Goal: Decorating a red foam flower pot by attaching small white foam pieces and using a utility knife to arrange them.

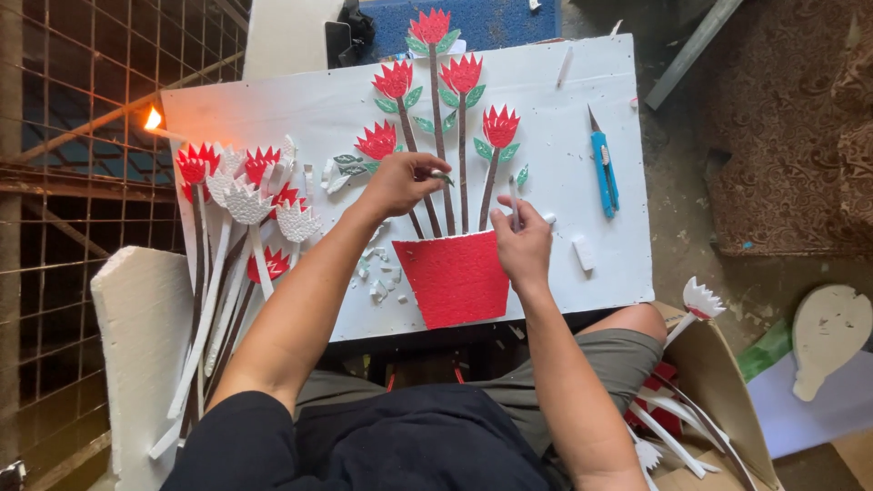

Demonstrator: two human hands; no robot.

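Note:
A white foam board (564, 100) lies across my lap. Glued on it are a red glitter pot (455, 277), brown stems and several red tulip flowers (429, 27) with green leaves. My left hand (400, 182) pinches a small green leaf piece (442, 176) beside the stems near the middle of the board. Just above the pot's right corner, my right hand (523, 244) holds a thin glue stick (513, 195) upright.
A blue utility knife (604, 171) rests on the board's right part. A lit candle (155, 123) burns at its left corner. Loose stemmed foam flowers (245, 195) lie at the left, a foam block (141, 336) beside them. A cardboard box (718, 391) holds more pieces.

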